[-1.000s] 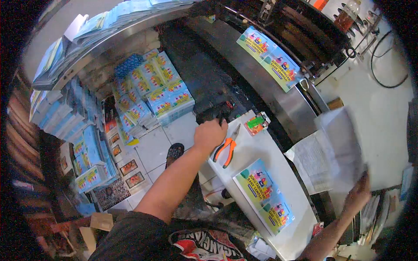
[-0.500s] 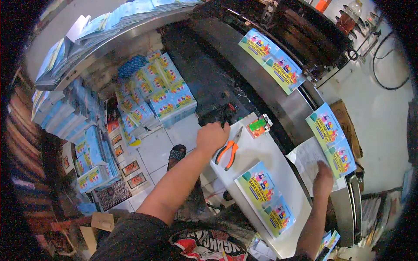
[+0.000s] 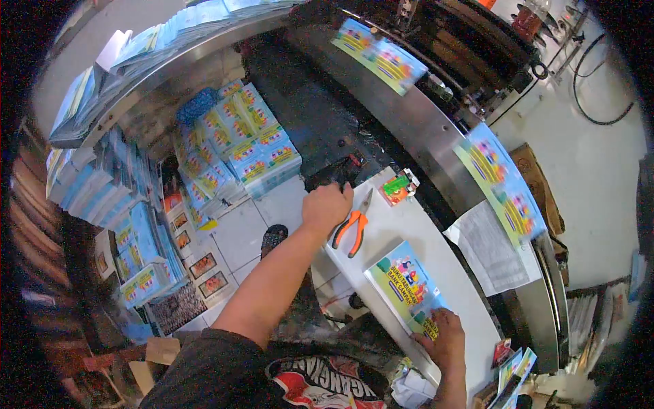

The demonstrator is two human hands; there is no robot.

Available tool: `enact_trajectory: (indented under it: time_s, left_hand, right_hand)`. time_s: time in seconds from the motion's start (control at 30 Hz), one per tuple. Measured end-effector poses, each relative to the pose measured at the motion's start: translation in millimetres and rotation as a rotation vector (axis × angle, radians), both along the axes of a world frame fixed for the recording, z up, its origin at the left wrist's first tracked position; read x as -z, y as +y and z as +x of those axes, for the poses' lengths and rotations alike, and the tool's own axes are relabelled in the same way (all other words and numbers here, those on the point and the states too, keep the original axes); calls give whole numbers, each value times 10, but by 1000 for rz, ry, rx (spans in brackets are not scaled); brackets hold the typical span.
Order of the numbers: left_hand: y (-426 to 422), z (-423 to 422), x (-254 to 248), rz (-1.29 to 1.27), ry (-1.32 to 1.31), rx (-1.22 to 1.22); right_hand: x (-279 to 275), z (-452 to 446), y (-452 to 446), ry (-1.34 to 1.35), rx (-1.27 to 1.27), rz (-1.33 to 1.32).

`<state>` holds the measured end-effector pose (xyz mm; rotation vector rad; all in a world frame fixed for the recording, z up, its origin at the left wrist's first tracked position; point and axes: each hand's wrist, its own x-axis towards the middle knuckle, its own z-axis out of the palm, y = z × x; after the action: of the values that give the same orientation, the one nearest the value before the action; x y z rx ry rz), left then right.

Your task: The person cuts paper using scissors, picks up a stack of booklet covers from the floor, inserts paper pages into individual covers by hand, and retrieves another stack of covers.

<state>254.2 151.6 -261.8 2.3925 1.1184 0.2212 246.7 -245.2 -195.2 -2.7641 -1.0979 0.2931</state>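
Note:
My right hand (image 3: 446,343) is at the near end of a stack of printed booklets (image 3: 407,279) on the white tabletop. Its fingers lie over the cover and its thumb is at the side, closed about that end. My left hand (image 3: 327,208) sits at the table's far left corner, fingers curled. Whatever they may hold is hidden. Just beside it lie orange-handled pliers (image 3: 350,233). A small red and green packet (image 3: 396,188) is near the far edge.
On the curved metal track (image 3: 436,126) to the right are printed booklet sheets (image 3: 501,180) and a white written paper (image 3: 494,249). Booklet stacks (image 3: 262,160) stand on the floor at left, with more piles (image 3: 139,252) nearer. Dark machinery (image 3: 470,48) is at the back.
My right hand has moved left from the paper by the track onto the booklet stack. The sheets on the track have shifted up and left in view. My left hand stays at the corner.

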Motion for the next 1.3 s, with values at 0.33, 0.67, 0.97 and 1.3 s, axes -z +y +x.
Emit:
enact_trajectory:
  time_s: [0.33, 0.67, 0.97, 1.3]
  left_hand:
    - [40, -15, -37, -91, 23, 44]
    - [12, -5, -67, -25, 35, -13]
    - [1, 0, 63, 32, -40, -4]
    - [-10, -2, -22, 11, -8, 13]
  right_hand:
    - [-916, 906, -413, -180, 309, 131]
    - [-1079, 2645, 110, -954, -1, 333]
    - [-300, 1374, 155, -231, 151, 113]
    - [-51, 18, 74, 9, 17, -42]
